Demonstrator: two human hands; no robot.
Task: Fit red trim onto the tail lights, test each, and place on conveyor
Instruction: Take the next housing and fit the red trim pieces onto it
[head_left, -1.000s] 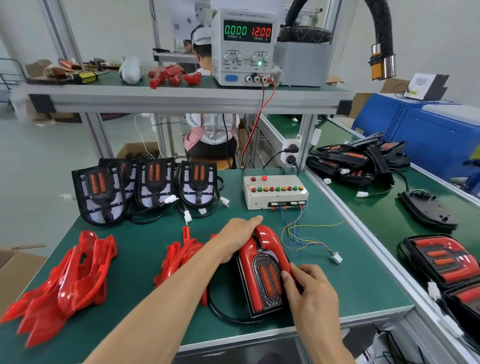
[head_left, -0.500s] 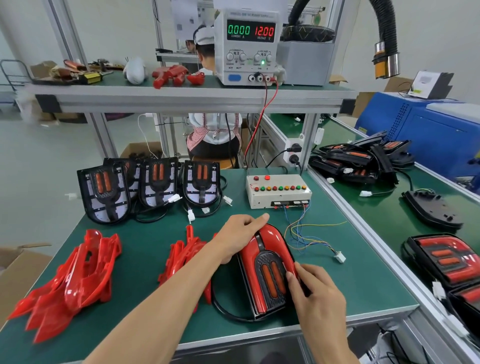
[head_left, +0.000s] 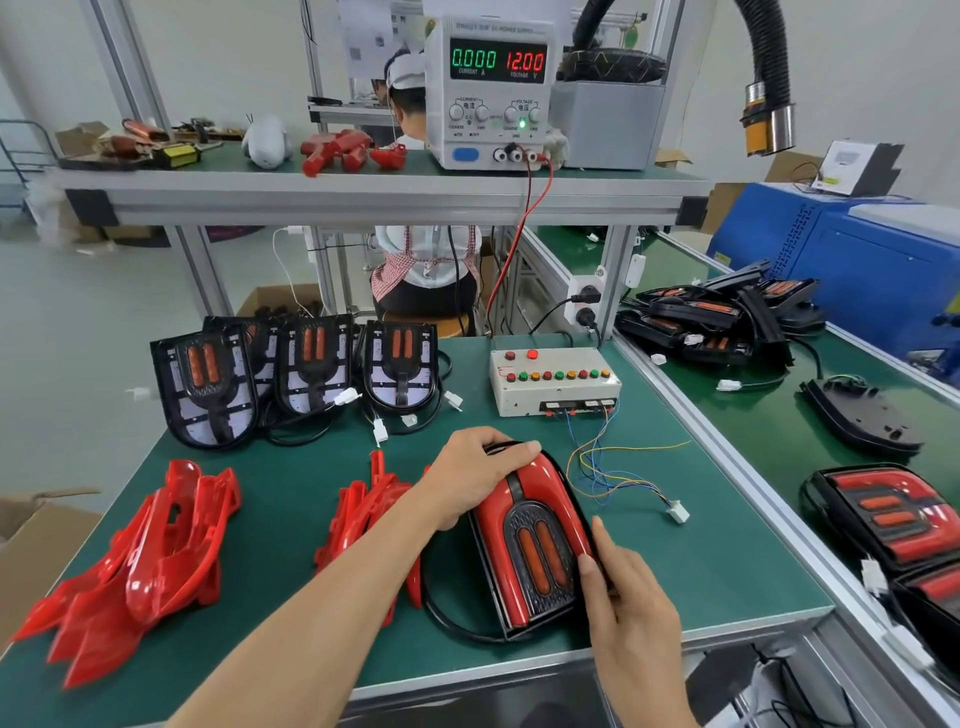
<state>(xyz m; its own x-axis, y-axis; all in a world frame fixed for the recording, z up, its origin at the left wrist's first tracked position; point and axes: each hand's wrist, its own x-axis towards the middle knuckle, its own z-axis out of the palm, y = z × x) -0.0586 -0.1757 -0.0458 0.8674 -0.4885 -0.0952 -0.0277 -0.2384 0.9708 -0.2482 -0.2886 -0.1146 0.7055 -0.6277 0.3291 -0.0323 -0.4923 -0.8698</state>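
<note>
A tail light (head_left: 535, 545) with red trim on it lies on the green bench near the front edge, its black cable looping around its left and front. My left hand (head_left: 475, 475) presses on its top left end. My right hand (head_left: 623, 597) grips its right edge, thumb on the trim. Two piles of loose red trim pieces lie to the left, a large pile (head_left: 140, 561) and a smaller pile (head_left: 369, 509) partly under my left forearm. Bare black tail lights (head_left: 301, 374) stand in a row behind. The white test box (head_left: 553, 379) has a loose connector (head_left: 677, 512) on coloured wires.
A power supply (head_left: 493, 93) on the upper shelf reads 0.000 A and 12.00 V. The conveyor (head_left: 769, 415) runs along the right with several tail lights on it, trimmed ones (head_left: 893, 514) nearest. Another person sits behind the bench. A cardboard box stands at the far left.
My right hand has slid a little along the tail light's right edge. The left hand stays pressed on the top end. The view has shifted slightly.
</note>
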